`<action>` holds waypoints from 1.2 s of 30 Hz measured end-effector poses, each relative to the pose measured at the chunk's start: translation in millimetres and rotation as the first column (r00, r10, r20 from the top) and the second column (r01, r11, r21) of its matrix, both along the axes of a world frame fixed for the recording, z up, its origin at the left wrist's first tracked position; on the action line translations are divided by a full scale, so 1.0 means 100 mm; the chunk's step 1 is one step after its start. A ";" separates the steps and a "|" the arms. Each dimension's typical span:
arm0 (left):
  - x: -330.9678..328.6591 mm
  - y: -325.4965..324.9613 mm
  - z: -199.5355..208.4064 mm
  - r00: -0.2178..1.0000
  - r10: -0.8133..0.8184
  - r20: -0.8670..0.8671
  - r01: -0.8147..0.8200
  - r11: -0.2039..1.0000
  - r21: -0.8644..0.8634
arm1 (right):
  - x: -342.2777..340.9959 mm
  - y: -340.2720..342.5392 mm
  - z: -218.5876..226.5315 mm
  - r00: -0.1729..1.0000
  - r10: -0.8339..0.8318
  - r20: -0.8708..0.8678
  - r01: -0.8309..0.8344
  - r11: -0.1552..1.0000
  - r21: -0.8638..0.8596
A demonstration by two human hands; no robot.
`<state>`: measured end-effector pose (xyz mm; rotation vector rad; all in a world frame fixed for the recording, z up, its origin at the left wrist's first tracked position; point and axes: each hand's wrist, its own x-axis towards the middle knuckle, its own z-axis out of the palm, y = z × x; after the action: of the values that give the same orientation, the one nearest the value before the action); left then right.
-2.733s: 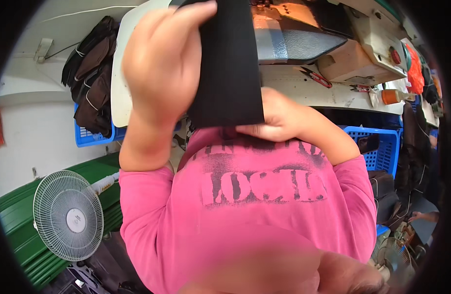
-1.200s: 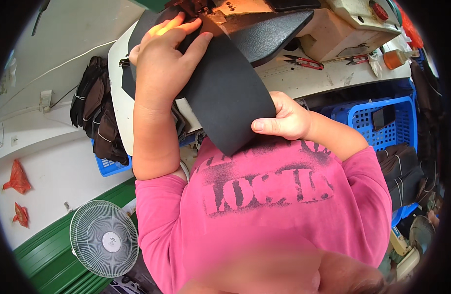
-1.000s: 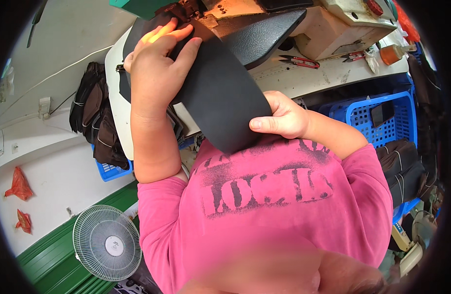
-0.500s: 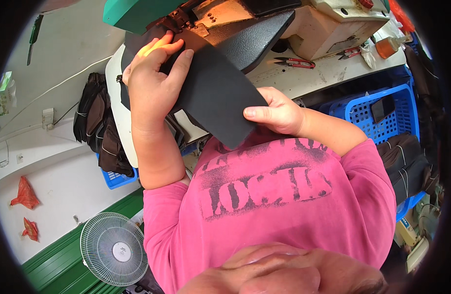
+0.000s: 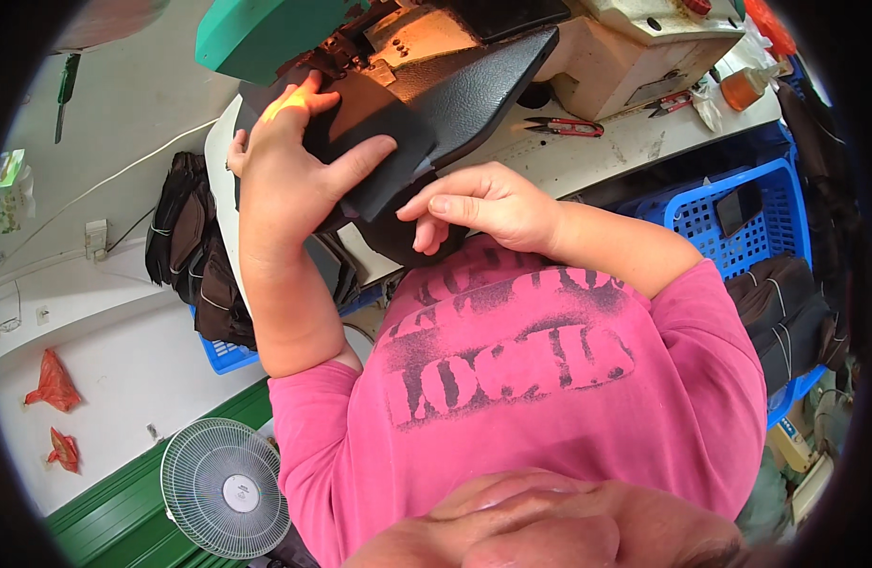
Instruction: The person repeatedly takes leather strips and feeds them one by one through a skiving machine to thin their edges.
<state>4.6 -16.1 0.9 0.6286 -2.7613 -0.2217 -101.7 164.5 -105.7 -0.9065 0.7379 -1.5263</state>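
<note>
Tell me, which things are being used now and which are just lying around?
Seem to be in use:
- black sheet, under the left hand
- green machine, by the fingertips

Seem to be just lying about:
- red-handled snips
- orange pot
- fan

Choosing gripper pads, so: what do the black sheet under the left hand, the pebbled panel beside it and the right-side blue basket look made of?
Black sheet: matte, even surface; maybe fabric or leatherette, unclear which.
Pebbled panel: leather-like, possibly imitation, semi-gloss; its raised grain catches light.
Blue basket: likely moulded plastic, slightly glossy; uniform colour and regular holes in its wall.
</note>
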 end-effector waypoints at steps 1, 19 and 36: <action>0.00 -0.05 0.01 1.000 0.003 -0.002 -0.003 1.000 0.000 | 0.00 0.00 -0.02 0.999 0.020 -0.030 -0.020 1.000 0.010; -0.38 -1.03 0.11 0.996 -0.082 0.041 0.076 0.989 0.131 | 0.04 0.03 -0.17 0.995 0.018 0.101 -0.024 0.998 0.061; 1.25 0.44 -0.14 0.908 -0.271 -0.321 0.285 0.958 -0.002 | 0.48 -0.25 0.14 0.964 0.228 0.141 -0.235 0.971 0.041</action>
<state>129.6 27.8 -13.3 0.1808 -2.5238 -0.4103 -53.2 139.8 -91.9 -0.8077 0.5544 -1.3378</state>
